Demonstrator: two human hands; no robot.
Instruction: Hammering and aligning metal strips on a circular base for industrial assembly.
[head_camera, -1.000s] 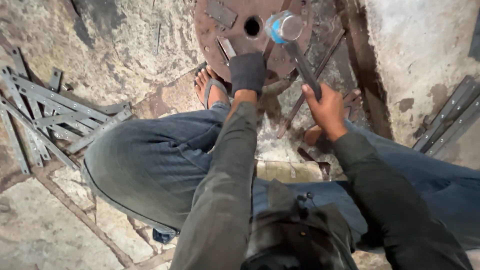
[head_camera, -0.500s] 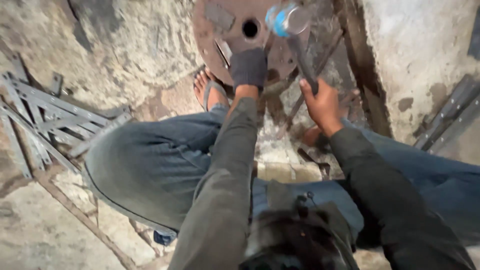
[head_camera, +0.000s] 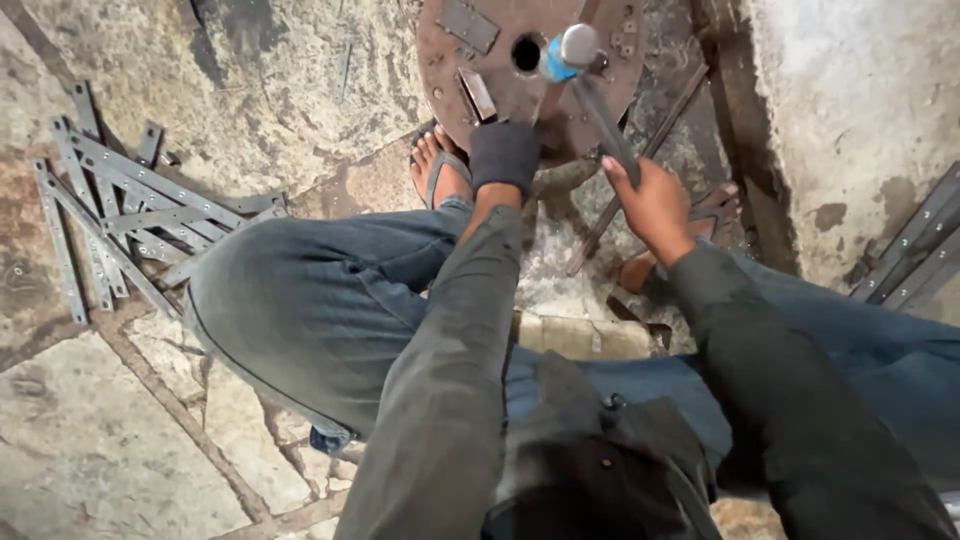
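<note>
Hammering on the disc (head_camera: 470, 75): hammer (head_camera: 580, 70) raised.
Right hand (head_camera: 655, 205) fingers clamped on handle; gloved left hand (head_camera: 505, 155) at disc's near edge, grip unclear. Next, judged: a square blow clear of the glove.

— Where is the disc (head_camera: 600, 90)?
— On the floor ahead of the knees, a hole (head_camera: 526, 52) near its middle.
— And the hands?
— The left hand (head_camera: 505, 155) rests at its near edge. The right hand (head_camera: 655, 205) is beside it, holding a hammer (head_camera: 590, 85) whose head is over the disc, right of the hole.
— Anything else?
— Strips (head_camera: 110, 215) lie far left; more bars (head_camera: 905, 255) lean far right by the wall (head_camera: 850, 100).
</note>
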